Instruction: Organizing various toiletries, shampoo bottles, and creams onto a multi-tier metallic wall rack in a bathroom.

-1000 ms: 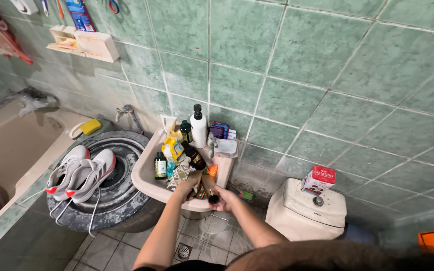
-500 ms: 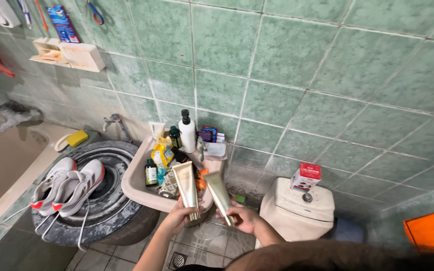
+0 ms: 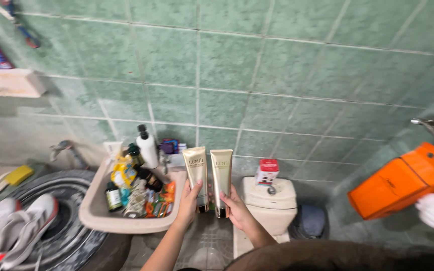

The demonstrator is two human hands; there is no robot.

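Head view: we see two glossy, flat-crimped gold tubes held upright side by side before the green tiled wall (image 3: pixel 287 75). Our left hand (image 3: pixel 191 201) pinches the left tube (image 3: pixel 197 173) near its dark cap; our right hand (image 3: pixel 237 208) clasps the right tube (image 3: pixel 221 176) likewise. Beside them, the beige sink (image 3: pixel 99 213) holds perhaps six bottles.
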